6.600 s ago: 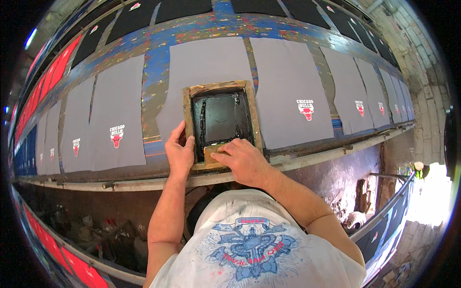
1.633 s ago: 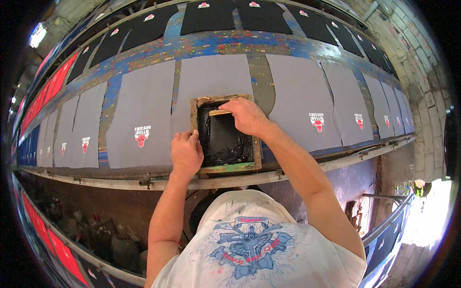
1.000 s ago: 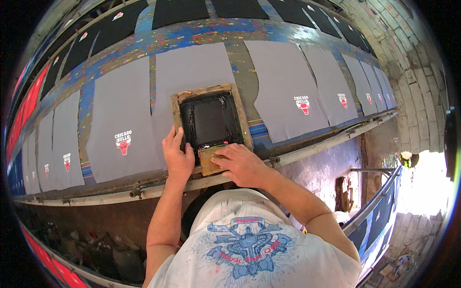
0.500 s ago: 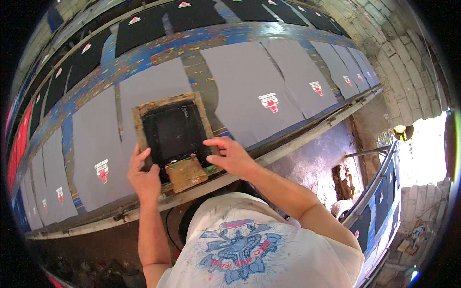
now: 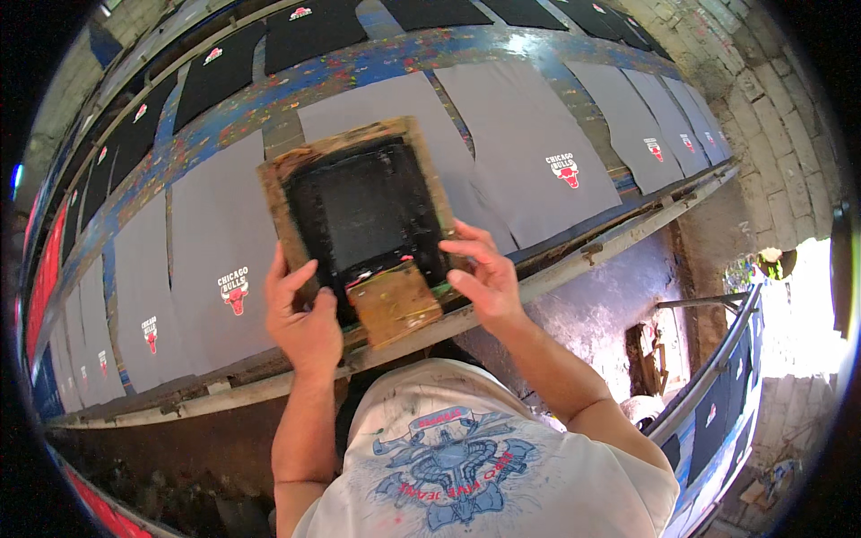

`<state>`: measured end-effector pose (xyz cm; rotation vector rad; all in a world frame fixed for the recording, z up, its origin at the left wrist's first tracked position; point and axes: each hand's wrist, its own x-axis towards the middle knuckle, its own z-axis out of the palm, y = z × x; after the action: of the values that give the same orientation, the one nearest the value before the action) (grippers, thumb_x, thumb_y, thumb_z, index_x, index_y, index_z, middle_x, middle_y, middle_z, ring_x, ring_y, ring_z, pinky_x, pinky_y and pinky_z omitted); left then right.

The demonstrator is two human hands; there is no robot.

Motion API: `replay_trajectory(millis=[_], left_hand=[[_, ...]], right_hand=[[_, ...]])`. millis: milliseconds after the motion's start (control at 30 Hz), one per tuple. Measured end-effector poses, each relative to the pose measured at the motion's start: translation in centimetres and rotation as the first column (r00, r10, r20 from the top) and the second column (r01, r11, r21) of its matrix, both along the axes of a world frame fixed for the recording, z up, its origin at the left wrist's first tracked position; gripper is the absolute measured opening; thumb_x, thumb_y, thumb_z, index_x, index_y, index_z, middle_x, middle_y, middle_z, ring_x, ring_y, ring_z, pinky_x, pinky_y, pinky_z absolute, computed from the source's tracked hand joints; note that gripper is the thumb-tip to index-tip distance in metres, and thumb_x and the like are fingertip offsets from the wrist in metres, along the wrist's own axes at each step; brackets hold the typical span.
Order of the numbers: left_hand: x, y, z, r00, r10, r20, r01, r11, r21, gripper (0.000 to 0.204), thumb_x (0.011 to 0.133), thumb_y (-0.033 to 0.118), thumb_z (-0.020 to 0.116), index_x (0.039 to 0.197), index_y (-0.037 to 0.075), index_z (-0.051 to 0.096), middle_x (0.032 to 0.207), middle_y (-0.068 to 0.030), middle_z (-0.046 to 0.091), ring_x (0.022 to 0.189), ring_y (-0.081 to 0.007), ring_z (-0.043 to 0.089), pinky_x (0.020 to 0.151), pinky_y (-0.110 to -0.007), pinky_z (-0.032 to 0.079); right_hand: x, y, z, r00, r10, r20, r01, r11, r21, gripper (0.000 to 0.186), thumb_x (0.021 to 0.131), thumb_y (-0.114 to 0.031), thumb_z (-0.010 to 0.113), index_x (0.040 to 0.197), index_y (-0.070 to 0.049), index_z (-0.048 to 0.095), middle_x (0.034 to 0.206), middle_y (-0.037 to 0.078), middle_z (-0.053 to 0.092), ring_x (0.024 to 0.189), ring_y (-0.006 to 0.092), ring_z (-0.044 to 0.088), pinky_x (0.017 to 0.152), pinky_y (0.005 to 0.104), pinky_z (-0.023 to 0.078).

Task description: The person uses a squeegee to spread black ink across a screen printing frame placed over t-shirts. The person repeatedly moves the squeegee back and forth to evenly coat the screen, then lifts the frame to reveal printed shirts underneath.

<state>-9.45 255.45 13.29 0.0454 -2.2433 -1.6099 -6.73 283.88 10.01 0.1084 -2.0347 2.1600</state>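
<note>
Cloth [image 5: 220,242], grey and printed, lies on the bench [image 5: 381,63]; the left grip [image 5: 305,323] grasps the left side of the frame [image 5: 339,143] above it; a squeegee [image 5: 395,305] leans at the frame's near end; the right grip [image 5: 484,278] clasps the right side.

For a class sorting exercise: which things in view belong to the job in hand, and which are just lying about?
Belong, apparently:
rectangular brown wooden frame, held by left hand and right hand
flat yellow-brown wooden block at its near end
flat grey fabric panels around it

Lying about, apparently:
black fabric panels beyond the grey
red fabric panels, far left
</note>
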Motion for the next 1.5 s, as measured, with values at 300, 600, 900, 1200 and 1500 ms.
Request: replay_trajectory(millis=[300, 600, 900, 1200, 1500], left_hand=[[-1.7, 8.7, -6.2, 0.991, -0.064, 0.115, 0.033, 0.967, 0.252, 0.035, 0.082, -0.018, 0.071, 0.111, 0.0, 0.078, 0.172, -0.0231, 0.053, 0.155, -0.0308, 0.056, 0.125, -0.04, 0.044], [-1.5, 9.8, -7.0, 0.963, -0.052, 0.266, -0.05, 0.931, 0.361, 0.034, 0.08, -0.021, 0.072, 0.106, 0.0, 0.078, 0.175, -0.0236, 0.049, 0.153, -0.0279, 0.058, 0.123, -0.039, 0.046], [-1.7, 9.7, -7.0, 0.962, -0.039, 0.271, -0.048, 0.951, 0.304, 0.032, 0.078, -0.019, 0.074, 0.103, 0.001, 0.078, 0.172, -0.0228, 0.054, 0.148, -0.026, 0.062, 0.118, -0.037, 0.049], [-1.6, 9.3, -7.4, 0.953, -0.069, 0.294, -0.052, 0.922, 0.383, 0.034, 0.077, -0.02, 0.076, 0.104, 0.001, 0.078, 0.174, -0.0227, 0.052, 0.148, -0.0259, 0.062, 0.117, -0.037, 0.05], [-1.8, 9.3, -7.7, 0.958, -0.083, 0.274, -0.03, 0.923, 0.385, 0.035, 0.079, -0.021, 0.075, 0.106, 0.001, 0.079, 0.174, -0.0238, 0.051, 0.151, -0.0284, 0.06, 0.121, -0.039, 0.049]], right_hand=[[-0.1, 9.4, -2.0, 0.996, 0.016, 0.09, -0.027, 0.993, 0.118, 0.043, 0.099, 0.0, 0.073, 0.143, 0.0, 0.075, 0.169, 0.023, 0.048, 0.157, 0.0305, 0.049, 0.132, 0.0449, 0.035], [-0.4, 11.1, -2.4, 0.996, -0.021, 0.083, 0.002, 0.975, 0.221, 0.043, 0.093, -0.007, 0.083, 0.136, -0.005, 0.079, 0.156, 0.026, 0.063, 0.147, 0.0357, 0.06, 0.125, 0.0445, 0.044], [-0.3, 11.8, -2.4, 0.983, 0.068, 0.171, -0.104, 0.972, 0.211, 0.046, 0.099, 0.0, 0.075, 0.144, 0.002, 0.073, 0.169, 0.024, 0.048, 0.159, 0.0305, 0.046, 0.132, 0.0441, 0.035], [-0.4, 11.2, -3.3, 0.991, -0.023, 0.133, -0.011, 0.967, 0.253, 0.047, 0.093, -0.009, 0.083, 0.139, -0.008, 0.078, 0.159, 0.026, 0.062, 0.152, 0.0367, 0.057, 0.127, 0.0461, 0.042], [1.3, 8.5, 0.6, 0.944, 0.066, -0.325, 0.15, 0.789, 0.595, 0.046, 0.087, -0.004, 0.087, 0.132, -0.005, 0.077, 0.152, 0.018, 0.067, 0.136, 0.0402, 0.065, 0.117, 0.0494, 0.052]])
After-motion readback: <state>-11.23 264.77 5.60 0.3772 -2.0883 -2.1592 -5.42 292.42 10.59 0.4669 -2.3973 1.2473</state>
